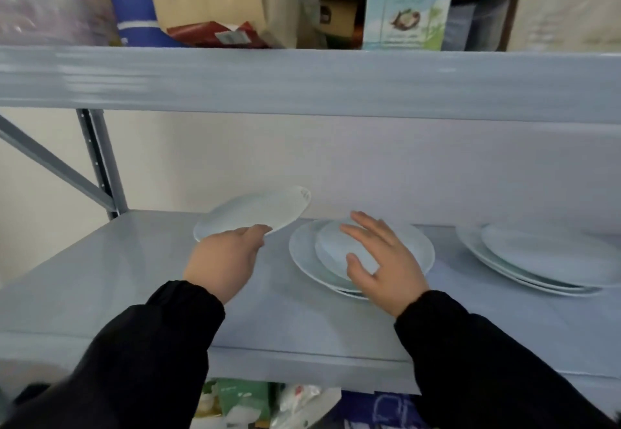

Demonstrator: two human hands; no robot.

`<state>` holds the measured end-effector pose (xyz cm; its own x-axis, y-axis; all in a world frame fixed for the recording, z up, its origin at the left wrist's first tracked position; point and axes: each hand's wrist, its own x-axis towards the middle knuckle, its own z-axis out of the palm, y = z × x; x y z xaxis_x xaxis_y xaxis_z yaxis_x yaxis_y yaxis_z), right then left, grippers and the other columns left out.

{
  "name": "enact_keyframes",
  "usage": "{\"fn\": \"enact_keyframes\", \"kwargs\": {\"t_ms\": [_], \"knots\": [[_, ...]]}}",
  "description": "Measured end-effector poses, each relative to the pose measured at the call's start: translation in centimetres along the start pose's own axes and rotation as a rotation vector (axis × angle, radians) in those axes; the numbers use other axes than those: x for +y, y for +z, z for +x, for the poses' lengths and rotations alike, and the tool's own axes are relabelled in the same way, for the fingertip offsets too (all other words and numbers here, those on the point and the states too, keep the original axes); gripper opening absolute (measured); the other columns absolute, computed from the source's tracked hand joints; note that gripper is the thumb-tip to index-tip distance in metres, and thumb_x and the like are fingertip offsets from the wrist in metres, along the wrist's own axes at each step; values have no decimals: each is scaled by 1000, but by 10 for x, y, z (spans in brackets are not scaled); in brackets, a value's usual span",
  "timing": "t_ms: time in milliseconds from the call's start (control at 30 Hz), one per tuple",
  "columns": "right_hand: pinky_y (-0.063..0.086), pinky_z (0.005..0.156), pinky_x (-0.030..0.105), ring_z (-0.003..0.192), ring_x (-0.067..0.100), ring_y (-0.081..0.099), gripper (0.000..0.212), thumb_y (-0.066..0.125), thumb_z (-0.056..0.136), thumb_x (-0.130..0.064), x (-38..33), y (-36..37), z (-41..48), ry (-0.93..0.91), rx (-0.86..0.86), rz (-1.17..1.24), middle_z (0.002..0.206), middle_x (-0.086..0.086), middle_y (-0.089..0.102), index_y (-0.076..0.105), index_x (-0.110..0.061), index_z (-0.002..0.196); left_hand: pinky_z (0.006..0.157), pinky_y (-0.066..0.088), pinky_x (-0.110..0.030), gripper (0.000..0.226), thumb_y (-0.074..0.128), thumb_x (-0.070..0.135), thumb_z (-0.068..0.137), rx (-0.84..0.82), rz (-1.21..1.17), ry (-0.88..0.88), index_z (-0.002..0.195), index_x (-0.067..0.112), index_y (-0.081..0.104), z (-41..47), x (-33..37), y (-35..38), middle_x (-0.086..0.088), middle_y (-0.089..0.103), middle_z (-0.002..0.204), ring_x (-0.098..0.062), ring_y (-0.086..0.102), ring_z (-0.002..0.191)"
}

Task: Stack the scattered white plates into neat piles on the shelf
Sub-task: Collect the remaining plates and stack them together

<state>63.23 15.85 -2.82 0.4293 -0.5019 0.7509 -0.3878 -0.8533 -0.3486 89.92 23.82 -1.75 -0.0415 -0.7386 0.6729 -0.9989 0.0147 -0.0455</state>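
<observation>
White round plate (pixel 255 211), gripped by the left hand (pixel 221 260), is unstacked left of the middle plate pile (pixel 304 253); the spread right hand (pixel 383 264) perhaps touches that pile.

The person wears a black top with long sleeves. The left sleeve (pixel 141 344) and the right sleeve (pixel 470 354) are loose and plain, and each closes in a gathered cuff (pixel 190 294) at the wrist.
</observation>
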Motion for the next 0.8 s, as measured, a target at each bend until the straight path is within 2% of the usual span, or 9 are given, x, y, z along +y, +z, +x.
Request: {"fn": "enact_keyframes", "kwargs": {"t_ms": [100, 200, 267, 333, 433, 500, 667, 800], "knots": [[18, 118, 27, 138, 9, 36, 43, 49, 87, -38, 39, -34, -8, 134, 54, -8, 145, -11, 44, 58, -31, 128, 42, 38, -22, 35, 64, 4, 74, 62, 9, 85, 106, 17, 68, 8, 28, 7, 1, 72, 80, -26, 64, 54], [28, 114, 32, 140, 5, 31, 42, 48, 86, -43, 72, -59, -22, 258, 77, -36, 148, -14, 40, 53, -44, 128, 46, 36, -21, 48, 73, -6, 65, 62, -10, 159, 107, 16, 68, 13, 48, 18, 3, 71, 81, -24, 64, 58], [29, 108, 18, 136, -6, 29, 39, 53, 90, -35, 86, -70, -31, 282, 87, -28, 148, -16, 38, 49, -53, 124, 49, 40, -22, 55, 73, -9, 59, 59, 6, 196, 107, 17, 68, 18, 60, 26, 4, 71, 83, -24, 64, 60], [23, 101, 4, 133, -13, 27, 44, 55, 91, -28, 92, -73, -34, 296, 112, 1, 145, -20, 38, 46, -60, 120, 53, 43, -24, 52, 66, -8, 60, 67, 28, 234, 105, 17, 69, 21, 70, 35, 3, 71, 86, -24, 64, 62], [22, 102, 3, 132, -15, 26, 42, 57, 93, -25, 100, -69, -35, 338, 125, 36, 146, -19, 39, 48, -50, 125, 64, 49, -32, 40, 50, 4, 71, -5, -19, 292, 105, 18, 66, 16, 80, 53, 2, 71, 89, -25, 66, 76], [19, 99, -1, 133, -14, 26, 43, 58, 94, -21, 103, -67, -36, 338, 119, 34, 146, -18, 39, 49, -46, 128, 69, 48, -34, 33, 44, 14, 77, -32, -78, 276, 100, 20, 67, 8, 84, 60, 5, 71, 90, -23, 66, 81], [17, 98, -3, 133, -15, 25, 42, 54, 91, -29, 105, -66, -34, 334, 104, 39, 147, -17, 39, 51, -39, 132, 72, 43, -38, 17, 49, 29, 84, -60, -156, 191, 84, 22, 65, 4, 89, 61, 10, 65, 79, -20, 61, 77], [18, 98, -3, 132, -15, 26, 42, 58, 92, -22, 104, -66, -35, 342, 118, 46, 147, -17, 39, 53, -35, 132, 82, 46, -39, 21, 55, 31, 81, -28, -157, 204, 90, 18, 69, 4, 91, 61, 6, 69, 89, -22, 64, 83]]}}
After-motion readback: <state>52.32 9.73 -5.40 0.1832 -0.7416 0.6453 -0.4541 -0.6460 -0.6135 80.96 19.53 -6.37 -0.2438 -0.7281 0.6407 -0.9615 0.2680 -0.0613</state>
